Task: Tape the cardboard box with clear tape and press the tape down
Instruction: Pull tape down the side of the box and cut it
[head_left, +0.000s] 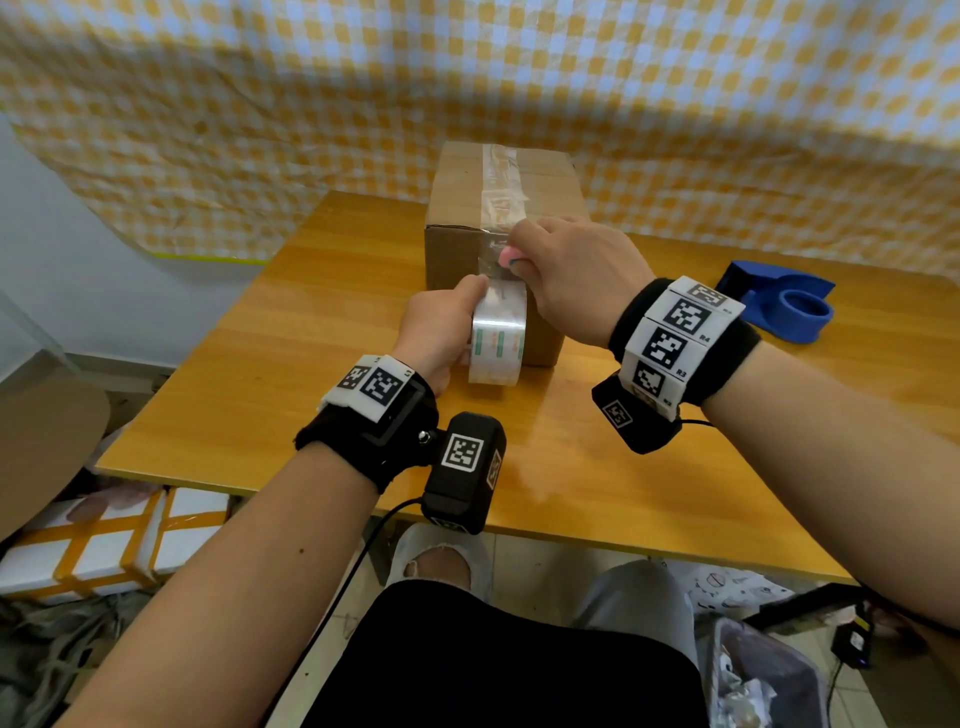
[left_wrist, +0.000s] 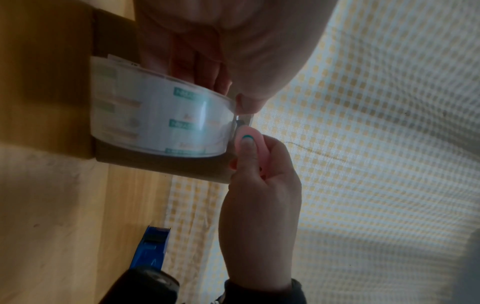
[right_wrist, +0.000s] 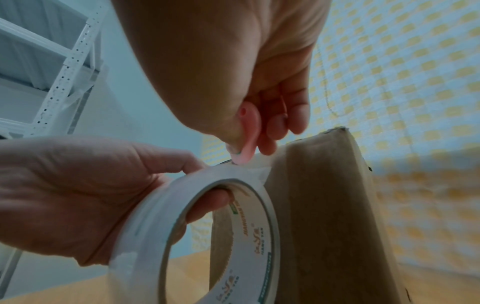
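Note:
A brown cardboard box (head_left: 467, 197) stands on the wooden table (head_left: 260, 364), with clear tape (head_left: 501, 182) running along its top seam and down the near face. My left hand (head_left: 441, 327) grips the roll of clear tape (head_left: 497, 335) against the box's near face; fingers pass through the core (right_wrist: 207, 203). My right hand (head_left: 571, 270) pinches a small pink cutter (head_left: 506, 256) at the stretch of tape between roll and box. In the left wrist view the pink cutter (left_wrist: 246, 135) meets the tape at the edge of the roll (left_wrist: 161, 115). The right wrist view shows the cutter (right_wrist: 244, 144) above the roll (right_wrist: 197, 236).
A blue tape dispenser (head_left: 779, 306) sits on the table at the right. A yellow checked cloth (head_left: 675, 104) hangs behind the table. White parcels with orange tape (head_left: 104, 545) lie on the floor at the left, and a bin of rubbish (head_left: 758, 680) is at the lower right.

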